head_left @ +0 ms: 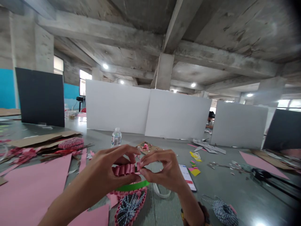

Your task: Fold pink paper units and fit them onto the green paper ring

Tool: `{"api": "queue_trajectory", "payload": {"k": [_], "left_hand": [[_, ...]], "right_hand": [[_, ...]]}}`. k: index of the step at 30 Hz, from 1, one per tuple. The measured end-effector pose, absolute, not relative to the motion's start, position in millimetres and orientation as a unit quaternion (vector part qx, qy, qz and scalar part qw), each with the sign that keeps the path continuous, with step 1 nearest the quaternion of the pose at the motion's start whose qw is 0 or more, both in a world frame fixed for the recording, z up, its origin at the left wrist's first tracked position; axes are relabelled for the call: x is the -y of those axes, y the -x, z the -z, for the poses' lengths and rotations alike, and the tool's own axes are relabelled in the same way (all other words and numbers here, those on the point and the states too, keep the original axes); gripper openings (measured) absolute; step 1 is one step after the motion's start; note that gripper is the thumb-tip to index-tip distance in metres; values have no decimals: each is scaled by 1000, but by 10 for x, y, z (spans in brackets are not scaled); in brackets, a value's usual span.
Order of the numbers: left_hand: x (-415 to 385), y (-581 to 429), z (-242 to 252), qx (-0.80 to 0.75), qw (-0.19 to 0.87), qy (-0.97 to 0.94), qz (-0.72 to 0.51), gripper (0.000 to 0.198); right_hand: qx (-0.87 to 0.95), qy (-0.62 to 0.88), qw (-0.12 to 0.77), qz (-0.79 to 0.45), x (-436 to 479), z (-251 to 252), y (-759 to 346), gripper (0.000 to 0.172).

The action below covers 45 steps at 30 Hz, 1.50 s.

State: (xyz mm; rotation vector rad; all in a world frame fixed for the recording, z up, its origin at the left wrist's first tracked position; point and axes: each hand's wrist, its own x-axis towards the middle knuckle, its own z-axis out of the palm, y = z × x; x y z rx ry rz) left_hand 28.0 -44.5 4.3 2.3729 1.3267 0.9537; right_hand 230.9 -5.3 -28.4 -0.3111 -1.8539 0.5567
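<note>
Pinching one pleated pink paper strip (124,169), seemingly, between left hand (110,166) and right hand (164,171)

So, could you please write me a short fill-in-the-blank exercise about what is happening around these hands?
The left hand and right hand pinch a ____ pleated paper strip between them.
Just below the hands lies a ____ band.
A smartphone lies on the table with its screen facing ____.

The missing words, in order: pink, green, up.
</note>
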Motion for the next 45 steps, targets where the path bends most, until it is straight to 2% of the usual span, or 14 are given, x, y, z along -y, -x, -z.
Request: {"api": "queue_trajectory", "payload": {"k": [10, 16, 22, 29, 38, 45], "left_hand": [[449, -287, -54, -471, 116, -815, -317, 44], [460, -293, -59, -466, 109, -817, -324, 40], [445, -291, -63, -456, 95, -819, -335, 35], [462, -288, -99, -438, 181, -809, -348, 29], [375, -224, 18, -408, 315, -790, -332, 30], [401, -278, -57, -393, 326, -790, -338, 37]], "right_hand": [[779, 148, 558, -243, 84, 288, -2297, 28], [781, 154, 551, -250, 113, 262, -2292, 40], [782, 152, 553, -243, 81, 280, -2283, 36], [796, 140, 545, -223, 117, 251, -2298, 39], [798, 114, 562, -186, 65, 298, -2350, 22], [817, 142, 537, -155, 165, 239, -2408, 27]]}}
